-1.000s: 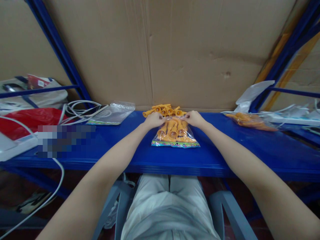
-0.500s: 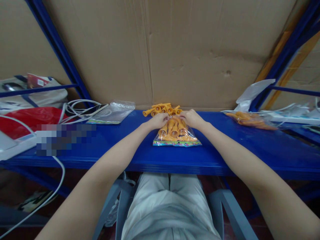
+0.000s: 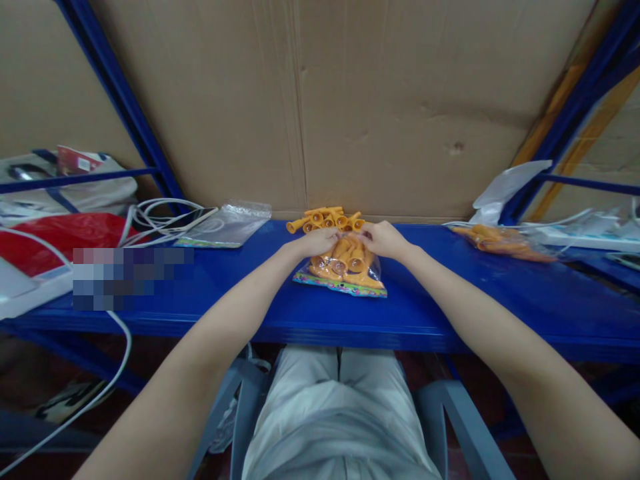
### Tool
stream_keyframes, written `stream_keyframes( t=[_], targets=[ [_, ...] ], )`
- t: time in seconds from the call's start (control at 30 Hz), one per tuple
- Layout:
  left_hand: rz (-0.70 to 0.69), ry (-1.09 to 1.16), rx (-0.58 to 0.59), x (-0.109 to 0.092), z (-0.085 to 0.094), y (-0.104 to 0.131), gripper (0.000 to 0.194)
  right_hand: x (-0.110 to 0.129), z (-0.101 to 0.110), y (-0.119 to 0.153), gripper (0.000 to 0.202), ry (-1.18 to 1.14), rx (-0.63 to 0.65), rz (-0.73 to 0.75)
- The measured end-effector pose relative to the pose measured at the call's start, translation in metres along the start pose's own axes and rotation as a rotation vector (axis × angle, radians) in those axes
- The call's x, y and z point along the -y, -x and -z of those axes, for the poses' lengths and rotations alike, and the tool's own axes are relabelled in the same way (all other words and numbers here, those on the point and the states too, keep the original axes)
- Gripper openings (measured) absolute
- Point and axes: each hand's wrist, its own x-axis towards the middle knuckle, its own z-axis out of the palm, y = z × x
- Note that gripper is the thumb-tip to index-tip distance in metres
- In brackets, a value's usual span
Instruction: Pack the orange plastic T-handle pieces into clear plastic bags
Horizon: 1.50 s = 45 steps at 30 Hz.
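A clear plastic bag (image 3: 345, 265) full of orange horn-shaped pieces hangs or rests over the blue table, its colourful printed edge toward me. My left hand (image 3: 320, 241) pinches the far left corner of the bag. At the far right corner, my right hand (image 3: 384, 239) has its fingers closed on the same bag. Just behind my hands lies a pile of loose orange pieces (image 3: 327, 219), wide round ends facing me.
A flat clear bag (image 3: 225, 225) lies on the left beside white cables (image 3: 163, 217) and a red bag (image 3: 60, 240). To the right is another bag of orange pieces (image 3: 500, 241). Cardboard (image 3: 375, 107) stands behind the table (image 3: 430, 313).
The bag's printed near edge has swung to the left and now slants, and the orange pieces inside have shifted. Both hands keep hold at nearly the same place.
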Motion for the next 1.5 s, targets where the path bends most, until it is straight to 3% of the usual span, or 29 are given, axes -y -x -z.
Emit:
stream_keyframes(
  t=[0.13, 0.27, 0.5, 0.6, 0.67, 0.77, 0.83, 1.0, 1.07, 1.17, 1.27, 1.33, 1.5],
  targets=[
    [0.028, 0.06, 0.029, 0.0, 0.0, -0.003, 0.029, -0.001, -0.004, -0.002, 0.014, -0.196, -0.008, -0.037],
    [0.094, 0.039, 0.032, 0.0, 0.001, -0.006, 0.027, -0.003, -0.009, -0.005, 0.021, -0.508, 0.01, -0.055],
    [0.187, -0.127, -0.024, -0.002, 0.003, -0.002, 0.029, -0.002, -0.007, -0.001, 0.029, -1.163, 0.187, -0.289],
    [0.173, -0.142, -0.037, -0.004, 0.001, 0.0, 0.034, 0.001, -0.007, -0.001, 0.03, -1.2, 0.168, -0.421],
    [0.154, -0.131, -0.057, -0.003, -0.001, 0.001, 0.035, 0.002, -0.01, -0.003, 0.032, -1.137, 0.085, -0.463],
    [0.138, -0.124, -0.085, -0.001, -0.003, 0.001, 0.033, 0.001, -0.018, -0.008, 0.032, -0.996, -0.092, -0.435],
    [0.134, -0.128, -0.093, -0.002, -0.003, 0.001, 0.032, -0.001, -0.022, -0.009, 0.029, -0.945, -0.133, -0.408],
    [0.111, -0.13, -0.081, -0.011, -0.003, 0.004, 0.032, 0.0, -0.021, -0.005, 0.036, -0.885, 0.133, -0.388],
    [0.094, -0.097, -0.092, -0.015, -0.003, 0.005, 0.034, 0.001, -0.018, -0.002, 0.038, -0.894, 0.184, -0.411],
    [0.085, -0.041, -0.133, -0.018, -0.004, 0.006, 0.035, 0.0, -0.014, 0.0, 0.031, -1.007, 0.266, -0.416],
    [0.104, -0.011, -0.169, -0.02, -0.005, 0.006, 0.034, -0.002, -0.013, 0.001, 0.019, -1.17, 0.377, -0.332],
    [0.114, 0.001, -0.178, -0.021, -0.005, 0.007, 0.034, -0.001, -0.012, 0.001, 0.016, -1.268, 0.416, -0.306],
    [0.066, -0.001, -0.214, -0.02, -0.007, 0.007, 0.042, 0.01, -0.006, 0.001, 0.015, -1.404, 0.398, -0.492]
  ],
)
